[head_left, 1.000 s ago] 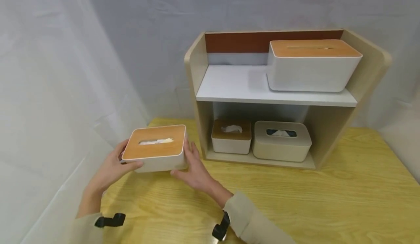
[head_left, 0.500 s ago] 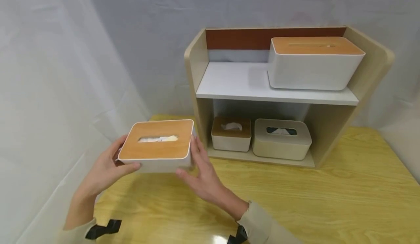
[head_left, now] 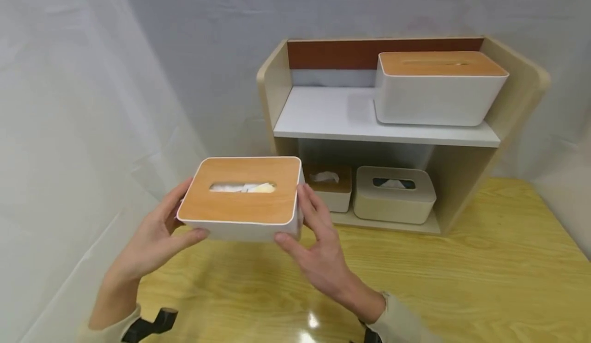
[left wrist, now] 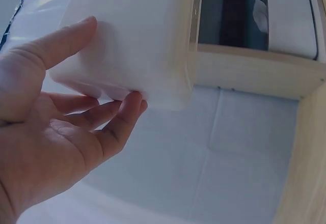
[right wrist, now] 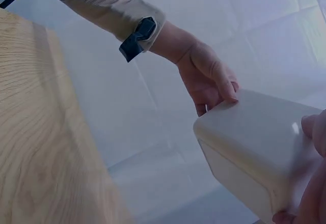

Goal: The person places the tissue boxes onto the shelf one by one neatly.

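Note:
A white tissue box (head_left: 240, 189) with a wood-look lid and a slot showing white tissue is held up above the table in the head view. My left hand (head_left: 154, 238) grips its left end, thumb on the front wall and fingers at the side. At the opposite end my right hand (head_left: 323, 245) grips it, thumb low on the front corner. The left wrist view shows the box's white wall (left wrist: 132, 40) between the left thumb and fingertips. Seen from below in the right wrist view, the box (right wrist: 254, 137) spans both hands.
A two-tier shelf (head_left: 388, 135) stands behind on the yellow wood-grain table (head_left: 438, 276). On its upper right sits a large white tissue box (head_left: 438, 99). Below are a small tissue box (head_left: 334, 199), partly hidden by the held one, and a beige tissue box (head_left: 394, 207). White sheeting (head_left: 92, 102) hangs at left.
Both hands have carried the tissue box rightward and slightly up, nearer the camera. It now overlaps the shelf's lower left corner in the head view.

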The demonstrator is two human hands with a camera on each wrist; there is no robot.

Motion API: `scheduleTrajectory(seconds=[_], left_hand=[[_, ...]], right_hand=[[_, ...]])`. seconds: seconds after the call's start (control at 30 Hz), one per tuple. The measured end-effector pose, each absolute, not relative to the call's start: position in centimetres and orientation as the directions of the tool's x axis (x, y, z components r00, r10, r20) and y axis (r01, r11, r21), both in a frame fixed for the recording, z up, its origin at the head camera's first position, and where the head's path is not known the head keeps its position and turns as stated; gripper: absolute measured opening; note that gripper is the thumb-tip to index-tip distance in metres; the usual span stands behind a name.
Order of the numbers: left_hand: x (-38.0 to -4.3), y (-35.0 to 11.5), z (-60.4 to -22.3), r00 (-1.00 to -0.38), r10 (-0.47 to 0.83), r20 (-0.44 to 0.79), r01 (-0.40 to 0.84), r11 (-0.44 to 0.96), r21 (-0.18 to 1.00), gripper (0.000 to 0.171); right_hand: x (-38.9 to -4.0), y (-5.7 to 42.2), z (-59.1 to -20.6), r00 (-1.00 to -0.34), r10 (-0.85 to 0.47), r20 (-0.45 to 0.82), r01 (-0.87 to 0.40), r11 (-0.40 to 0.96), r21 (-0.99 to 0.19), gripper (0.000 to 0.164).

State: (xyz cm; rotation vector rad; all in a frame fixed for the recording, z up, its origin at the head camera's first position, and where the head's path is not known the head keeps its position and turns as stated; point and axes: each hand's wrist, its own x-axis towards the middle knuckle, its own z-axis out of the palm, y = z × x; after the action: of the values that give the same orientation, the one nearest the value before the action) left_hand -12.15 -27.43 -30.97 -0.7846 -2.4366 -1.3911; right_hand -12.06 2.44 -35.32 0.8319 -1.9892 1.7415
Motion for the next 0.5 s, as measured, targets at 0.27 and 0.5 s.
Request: scheduleTrajectory(seconds=[0.27, 0.5], left_hand=[[-11.8, -25.1, -28.4, -0.796, 0.381, 0.471, 0.600, 0.391, 0.698, 0.095], [-12.0, -22.2, -26.3, -0.761, 0.390, 0.518, 0.641, 0.338, 0.689, 0.092]], right_hand=[[-11.5, 5.3, -33.1, -0.700, -0.152, 0.697, -0.712, 0.088, -0.696, 0.079], [-11.3, 8.0, -30.7, -0.659, -0.106, 0.745, -0.752, 0.133, -0.646, 0.076]])
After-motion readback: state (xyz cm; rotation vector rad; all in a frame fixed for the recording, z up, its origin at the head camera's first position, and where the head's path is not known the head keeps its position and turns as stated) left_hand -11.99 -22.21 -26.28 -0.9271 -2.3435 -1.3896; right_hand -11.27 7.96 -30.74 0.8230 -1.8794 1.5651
